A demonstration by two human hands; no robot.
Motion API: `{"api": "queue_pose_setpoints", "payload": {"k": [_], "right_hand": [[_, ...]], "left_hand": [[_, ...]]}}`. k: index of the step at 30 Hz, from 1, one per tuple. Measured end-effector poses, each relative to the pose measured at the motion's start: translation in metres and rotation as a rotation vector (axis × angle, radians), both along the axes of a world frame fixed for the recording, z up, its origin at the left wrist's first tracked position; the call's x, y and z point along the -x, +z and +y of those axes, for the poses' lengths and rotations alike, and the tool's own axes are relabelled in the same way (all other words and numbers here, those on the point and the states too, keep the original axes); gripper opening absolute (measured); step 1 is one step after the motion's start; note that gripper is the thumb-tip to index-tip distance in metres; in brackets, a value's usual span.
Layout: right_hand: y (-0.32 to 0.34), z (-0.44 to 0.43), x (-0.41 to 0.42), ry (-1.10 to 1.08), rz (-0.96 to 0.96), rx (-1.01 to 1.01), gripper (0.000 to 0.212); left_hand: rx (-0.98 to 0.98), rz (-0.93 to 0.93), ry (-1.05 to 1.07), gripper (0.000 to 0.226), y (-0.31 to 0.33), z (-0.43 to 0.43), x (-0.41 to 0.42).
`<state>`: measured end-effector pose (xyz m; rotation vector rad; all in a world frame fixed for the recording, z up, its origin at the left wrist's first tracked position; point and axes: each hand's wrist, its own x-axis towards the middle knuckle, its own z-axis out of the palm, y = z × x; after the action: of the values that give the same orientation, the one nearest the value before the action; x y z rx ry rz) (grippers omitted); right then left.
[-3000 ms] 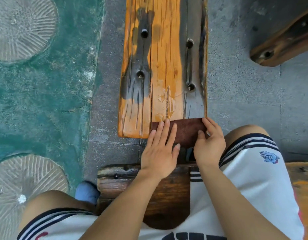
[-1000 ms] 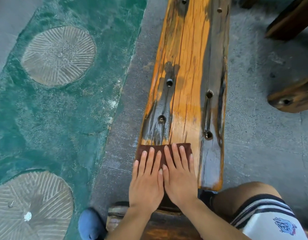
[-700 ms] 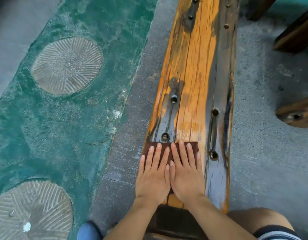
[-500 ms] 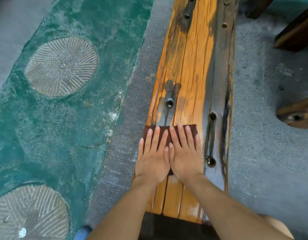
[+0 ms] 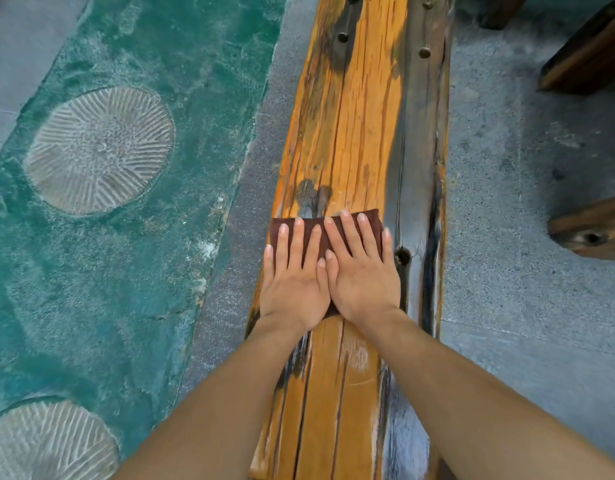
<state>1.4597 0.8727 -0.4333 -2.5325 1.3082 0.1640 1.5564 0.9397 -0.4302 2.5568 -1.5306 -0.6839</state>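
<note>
- Closest in, two bare arms are seen reaching forward over the long wooden surface (image 5: 361, 133).
- The near part of the surface is orange, with dark cracks running along it and a grey worn strip down its right side.
- The left hand (image 5: 294, 282) and the right hand (image 5: 363, 278) are laid flat side by side, thumbs touching, with the fingers straight and spread. Nothing is gripped.
- A brown cloth (image 5: 374, 226) is pressed down under both hands. It lies flat across the orange part of the surface, and only its far edge and corners can be seen past the fingers.
- A dark hole (image 5: 402, 257) is sunk in the grey strip, just beside the right little finger.
- A dark stain (image 5: 313, 199) is found on the wood just past the cloth.
- Farther along, two round bolt heads (image 5: 424, 52) are set in the wood.
- On the right, grey rough ground (image 5: 524, 202) is seen, and the ends of two more wooden beams (image 5: 593, 230) stick in from the edge, well apart from the hands.
- On the left, past a grey strip, the ground is painted green (image 5: 160, 237), with a round stone (image 5: 100, 150) full of lines set in it.
</note>
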Motion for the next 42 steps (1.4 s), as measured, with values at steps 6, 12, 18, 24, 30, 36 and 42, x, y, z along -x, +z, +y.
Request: {"api": "queue_pose_setpoints", "payload": {"k": [6, 12, 18, 24, 30, 36, 42], "right_hand": [[0.003, 0.003, 0.042, -0.087, 0.022, 0.0, 0.053], [0.006, 0.039, 0.09, -0.219, 0.025, -0.087, 0.054], [0.01, 0.076, 0.109, -0.234, 0.075, -0.112, 0.058], [0.008, 0.064, 0.108, -0.192, 0.073, -0.095, 0.057], [0.004, 0.016, 0.092, -0.186, 0.028, -0.1, 0.054], [-0.002, -0.049, 0.076, -0.152, -0.063, -0.071, 0.054], [-0.003, -0.1, 0.063, -0.153, -0.097, -0.057, 0.055]], "left_hand": [[0.004, 0.054, -0.031, 0.05, 0.006, -0.005, 0.043], [0.038, 0.029, -0.151, 0.052, 0.005, 0.022, 0.084], [0.025, 0.021, -0.179, 0.053, 0.013, 0.057, 0.104], [0.039, 0.032, -0.159, 0.052, 0.009, 0.052, 0.102], [0.006, 0.034, -0.194, 0.051, 0.008, 0.001, 0.08], [-0.042, 0.062, -0.217, 0.049, 0.007, -0.067, 0.053], [-0.069, 0.047, -0.211, 0.048, 0.004, -0.118, 0.038]]}}
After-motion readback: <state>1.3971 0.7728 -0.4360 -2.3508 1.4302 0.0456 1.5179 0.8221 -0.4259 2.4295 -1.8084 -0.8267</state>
